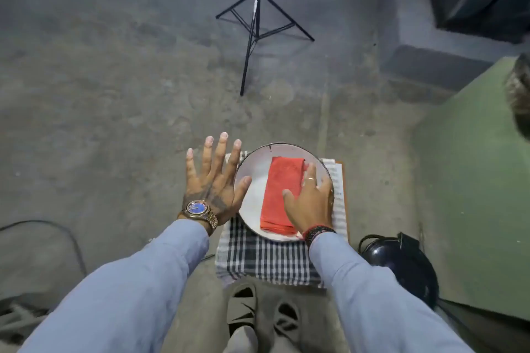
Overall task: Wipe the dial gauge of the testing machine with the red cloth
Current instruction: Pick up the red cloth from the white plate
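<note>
A folded red cloth point(282, 192) lies flat on a white plate point(253, 178), which stands on a black-and-white checked cloth point(258, 258) over a low stand. My right hand point(311, 203) rests on the red cloth's right side, thumb on top and fingers along its right edge; the cloth is not lifted. My left hand point(212, 178) hovers just left of the plate, fingers spread, thumb over the rim. It holds nothing. The green body of the machine point(473, 180) fills the right side. No dial gauge is in view.
A black tripod point(255, 23) stands on the concrete floor ahead. A round black object point(401, 264) with a cable sits between the stand and the machine. A cable point(57, 232) loops at the left. My sandalled feet point(249, 306) are below the stand.
</note>
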